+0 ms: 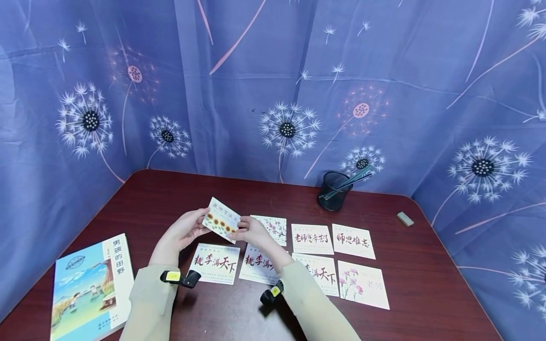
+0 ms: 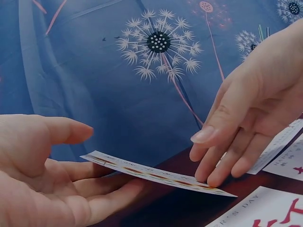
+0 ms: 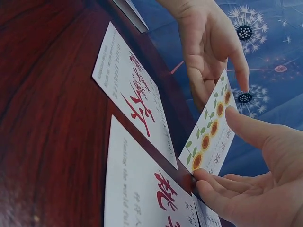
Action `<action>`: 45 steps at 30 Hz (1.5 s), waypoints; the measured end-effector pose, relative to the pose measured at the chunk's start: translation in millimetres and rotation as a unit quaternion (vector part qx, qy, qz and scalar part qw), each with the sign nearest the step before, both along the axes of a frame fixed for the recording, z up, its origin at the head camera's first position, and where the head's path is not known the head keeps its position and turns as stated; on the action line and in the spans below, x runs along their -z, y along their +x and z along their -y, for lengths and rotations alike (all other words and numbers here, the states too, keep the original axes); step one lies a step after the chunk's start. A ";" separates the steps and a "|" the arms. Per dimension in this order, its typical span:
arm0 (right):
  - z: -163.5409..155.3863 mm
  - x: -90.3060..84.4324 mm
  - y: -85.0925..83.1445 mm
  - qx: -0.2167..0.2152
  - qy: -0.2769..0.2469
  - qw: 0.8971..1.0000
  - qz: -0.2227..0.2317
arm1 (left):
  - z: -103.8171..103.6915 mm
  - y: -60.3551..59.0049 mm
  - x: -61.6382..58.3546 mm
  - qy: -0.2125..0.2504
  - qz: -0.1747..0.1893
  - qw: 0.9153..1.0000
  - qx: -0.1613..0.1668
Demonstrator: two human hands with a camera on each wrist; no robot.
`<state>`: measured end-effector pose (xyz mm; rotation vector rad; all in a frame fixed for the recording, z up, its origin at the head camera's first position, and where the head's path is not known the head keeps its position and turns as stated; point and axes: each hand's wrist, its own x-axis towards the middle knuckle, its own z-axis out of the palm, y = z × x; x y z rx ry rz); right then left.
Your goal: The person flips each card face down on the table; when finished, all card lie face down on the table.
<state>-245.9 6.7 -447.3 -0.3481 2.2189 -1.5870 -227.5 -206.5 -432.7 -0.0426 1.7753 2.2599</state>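
Pinched between both hands (image 1: 183,232) (image 1: 251,231), a sunflower-printed white card (image 1: 221,220) was held aloft; seven paper cards (image 1: 215,263) were already laid out.

The book (image 1: 91,289) at the lower left of the head view reads 男孩的田野 down its cover. The card (image 1: 215,263) below the hands reads 桃李满天下 in red and black. At right centre, one card (image 1: 353,241) reads 师恩难忘, and the carnation card (image 1: 363,284) below it reads 老师.
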 end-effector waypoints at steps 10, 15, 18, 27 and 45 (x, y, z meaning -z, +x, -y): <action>5.6 -22.1 1.2 0.017 -0.037 0.998 -0.040 | 0.4 5.0 -11.3 -0.016 -0.025 0.999 0.021; 16.6 -37.7 -4.3 0.005 -0.019 0.998 -0.063 | -1.9 8.9 -23.1 -0.055 -0.043 0.997 0.018; 23.5 -44.3 -6.7 0.007 -0.020 0.997 -0.069 | -4.5 10.3 -29.8 -0.083 -0.052 0.995 0.018; 32.6 -57.4 -4.9 0.019 -0.093 0.995 -0.042 | -11.1 12.3 -39.2 -0.138 -0.067 0.988 0.023; 31.0 -53.1 -7.6 0.058 -0.084 0.992 -0.072 | -16.7 15.3 -38.3 -0.158 -0.098 0.981 0.058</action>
